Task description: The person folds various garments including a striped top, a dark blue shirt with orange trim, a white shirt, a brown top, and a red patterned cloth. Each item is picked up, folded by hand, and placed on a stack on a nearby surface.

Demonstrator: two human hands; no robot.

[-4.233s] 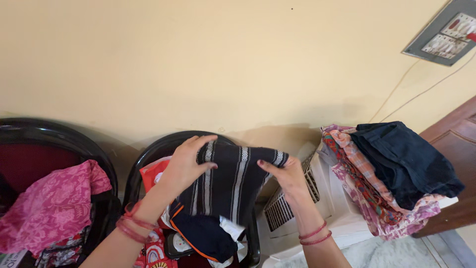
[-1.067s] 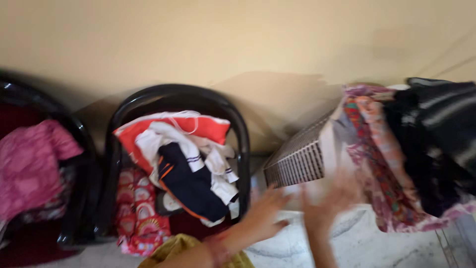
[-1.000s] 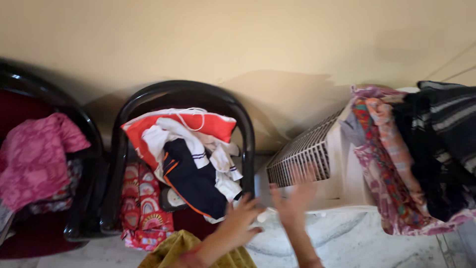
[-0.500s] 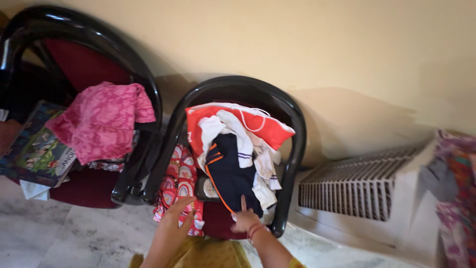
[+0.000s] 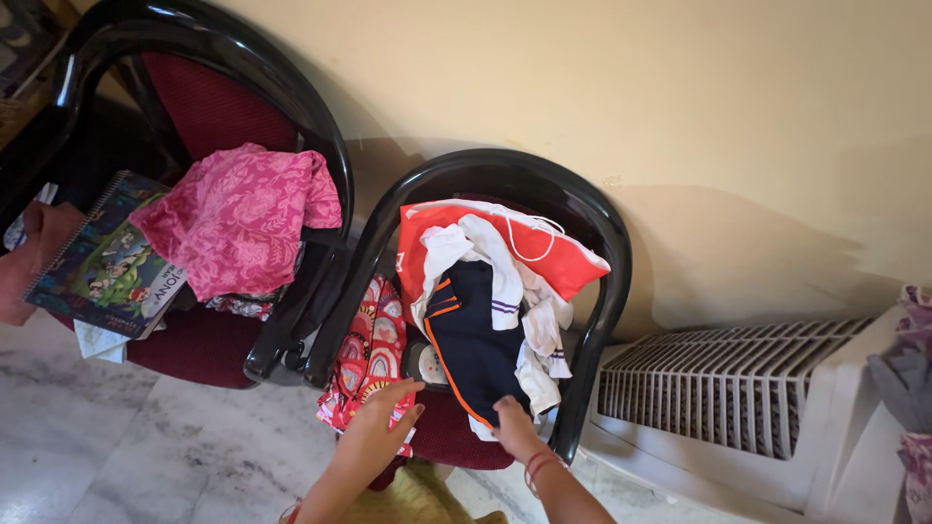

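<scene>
Both hands have come down onto the clothes since half a second ago, when they hovered short of the chair's front edge. Left hand lies spread, fingers loosely open, on the red patterned cloth hanging over the front left edge of the black chair. Right hand pinches the lower end of the navy garment at the seat's front edge, atop white and orange clothes. Beside it, another chair bears a pink garment and a notebook.
</scene>
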